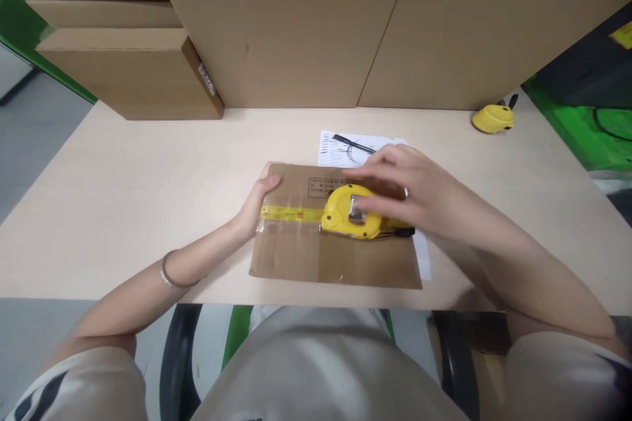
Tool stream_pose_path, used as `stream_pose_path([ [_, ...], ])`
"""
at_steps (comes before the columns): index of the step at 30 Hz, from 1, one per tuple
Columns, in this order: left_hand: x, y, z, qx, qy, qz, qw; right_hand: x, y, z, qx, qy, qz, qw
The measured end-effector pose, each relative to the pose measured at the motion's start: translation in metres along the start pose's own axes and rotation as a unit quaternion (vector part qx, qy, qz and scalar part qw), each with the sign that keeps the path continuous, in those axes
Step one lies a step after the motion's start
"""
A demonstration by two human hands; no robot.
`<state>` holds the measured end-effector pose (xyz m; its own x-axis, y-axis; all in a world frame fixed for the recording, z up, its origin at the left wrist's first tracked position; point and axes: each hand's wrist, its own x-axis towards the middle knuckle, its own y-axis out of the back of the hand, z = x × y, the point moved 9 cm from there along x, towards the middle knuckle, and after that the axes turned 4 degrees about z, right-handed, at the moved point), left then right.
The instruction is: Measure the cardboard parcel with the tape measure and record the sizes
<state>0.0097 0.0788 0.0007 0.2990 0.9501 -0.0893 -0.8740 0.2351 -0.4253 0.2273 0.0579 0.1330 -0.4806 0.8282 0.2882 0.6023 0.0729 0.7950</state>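
Observation:
A flat brown cardboard box (296,253) lies in front of me, with a strip of yellow printed tape across its middle and a framed stamp near its far edge. My left hand (257,200) grips the box's left end, thumb on top and the other fingers hidden behind it. On the box rests a yellow tape measure (340,214) with a silver clip and a dark strap. My right hand (407,181) is over it, slightly blurred, with thumb and fingers apart; the thumb overlaps the clip, and whether it touches cannot be seen.
Beyond the box, a black pen (353,143) lies on a marked sheet of paper (328,151). A second yellow tape measure (494,118) sits at the back right. Large cartons (291,33) line the table's back, and a smaller carton (133,79) stands at the left.

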Motion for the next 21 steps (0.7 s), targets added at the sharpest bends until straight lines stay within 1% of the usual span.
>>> stream_pose_path([
  [2, 0.003, 0.008, -0.004, 0.001, -0.003, 0.039, 0.999, 0.014, 0.009, 0.034, -0.032, -0.065, 0.03, 0.997],
  [3, 0.005, 0.01, -0.004, 0.004, -0.006, 0.051, 0.999, 0.019, 0.01, 0.055, -0.078, -0.108, 0.038, 0.99],
  [4, 0.005, 0.011, -0.004, 0.009, -0.011, 0.056, 0.998, 0.022, 0.008, 0.075, -0.137, -0.15, 0.027, 0.979],
  [5, 0.006, 0.011, -0.005, 0.013, -0.014, 0.058, 0.998, 0.024, 0.002, 0.094, -0.197, -0.184, 0.0, 0.963],
  [7, 0.007, 0.012, -0.004, 0.022, -0.021, 0.062, 0.998, 0.023, -0.017, 0.123, -0.28, -0.226, -0.075, 0.93],
  [8, 0.007, 0.012, -0.003, 0.026, -0.023, 0.06, 0.998, 0.021, -0.027, 0.131, -0.296, -0.233, -0.1, 0.921],
  [10, 0.008, 0.012, -0.003, 0.034, -0.027, 0.049, 0.998, 0.02, -0.039, 0.139, -0.299, -0.234, -0.106, 0.919],
  [12, 0.007, 0.013, -0.004, 0.037, -0.026, 0.043, 0.998, 0.021, -0.041, 0.142, -0.302, -0.234, -0.088, 0.92],
  [14, 0.007, 0.017, -0.006, 0.038, -0.019, 0.052, 0.998, 0.025, -0.036, 0.143, -0.301, -0.232, -0.057, 0.923],
  [15, 0.006, 0.018, -0.007, 0.038, -0.018, 0.059, 0.997, 0.029, -0.032, 0.144, -0.278, -0.233, -0.03, 0.932],
  [16, 0.006, 0.02, -0.008, 0.039, -0.018, 0.064, 0.997, 0.033, -0.028, 0.146, -0.231, -0.235, 0.006, 0.944],
  [17, 0.005, 0.02, -0.008, 0.038, -0.019, 0.069, 0.997, 0.036, -0.024, 0.15, -0.152, -0.24, 0.049, 0.957],
  [18, 0.004, 0.021, -0.008, 0.037, -0.021, 0.073, 0.996, 0.039, -0.023, 0.156, -0.05, -0.248, 0.092, 0.963],
  [19, 0.003, 0.02, -0.008, 0.034, -0.021, 0.075, 0.996, 0.042, -0.025, 0.163, 0.058, -0.256, 0.128, 0.957],
  [20, 0.002, 0.02, -0.008, 0.033, -0.019, 0.075, 0.996, 0.044, -0.031, 0.171, 0.15, -0.264, 0.149, 0.941],
  [21, 0.001, 0.019, -0.007, 0.032, -0.018, 0.073, 0.997, 0.047, -0.04, 0.178, 0.216, -0.27, 0.152, 0.926],
])
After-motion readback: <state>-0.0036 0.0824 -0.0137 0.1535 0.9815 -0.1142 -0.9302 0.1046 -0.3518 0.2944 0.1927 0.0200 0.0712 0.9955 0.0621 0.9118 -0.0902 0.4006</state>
